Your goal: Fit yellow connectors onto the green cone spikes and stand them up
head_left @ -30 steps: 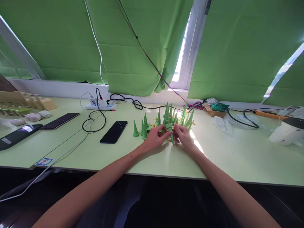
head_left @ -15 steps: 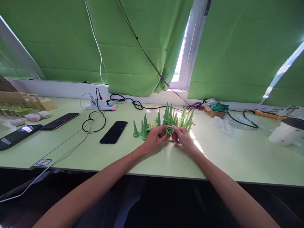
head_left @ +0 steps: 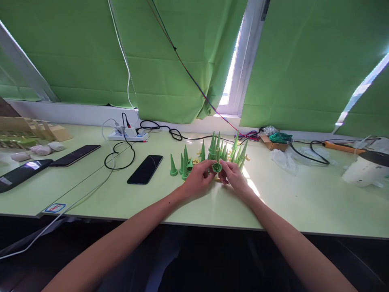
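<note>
A green plastic cone is held between my two hands, its round hollow base turned toward me. My left hand grips it from the left with thumb and fingers. From the right, the fingers of my right hand are closed at its rim. Several more green cones stand upright on the table just behind and beside my hands. Small yellow pieces lie among them, partly hidden by the cones and my fingers.
A black phone lies left of the cones. Further left are a power strip with cables, more phones and white rolls. To the right sit a small cardboard box, plastic bags and a white cup-like container.
The base of the held cone has turned very slightly between my fingers. Both hands stay in almost the same place.
</note>
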Tool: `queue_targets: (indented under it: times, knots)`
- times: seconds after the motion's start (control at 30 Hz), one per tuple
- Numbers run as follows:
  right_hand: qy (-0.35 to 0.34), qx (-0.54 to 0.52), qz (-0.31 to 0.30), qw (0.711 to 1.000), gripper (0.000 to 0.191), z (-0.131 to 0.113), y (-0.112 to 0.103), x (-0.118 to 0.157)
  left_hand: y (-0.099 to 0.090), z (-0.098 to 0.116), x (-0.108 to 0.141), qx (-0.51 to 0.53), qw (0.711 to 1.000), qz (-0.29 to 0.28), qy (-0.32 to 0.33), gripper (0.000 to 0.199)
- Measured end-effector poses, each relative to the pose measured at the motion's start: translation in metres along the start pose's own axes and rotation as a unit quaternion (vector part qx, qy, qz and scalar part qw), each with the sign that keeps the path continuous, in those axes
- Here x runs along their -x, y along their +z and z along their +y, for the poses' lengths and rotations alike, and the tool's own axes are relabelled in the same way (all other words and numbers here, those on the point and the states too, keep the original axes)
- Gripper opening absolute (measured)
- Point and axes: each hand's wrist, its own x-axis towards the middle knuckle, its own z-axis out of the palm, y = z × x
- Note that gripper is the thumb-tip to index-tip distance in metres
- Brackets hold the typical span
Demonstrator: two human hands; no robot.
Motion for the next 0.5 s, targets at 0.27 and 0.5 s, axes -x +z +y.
queue_targets:
  times: [0.27,0.5]
  knots:
    - [-0.016,0.034,0.004,0.999,0.06,-0.001,-0.001,0.001,-0.001,-0.012,-0.003,-0.071,0.995,0.011,0.07,0.037]
    - [-0.016,0.02,0.013,1.0,0.06,-0.004,0.001,0.002,0.0,-0.008,-0.002,-0.048,0.998,0.013,0.049,0.038]
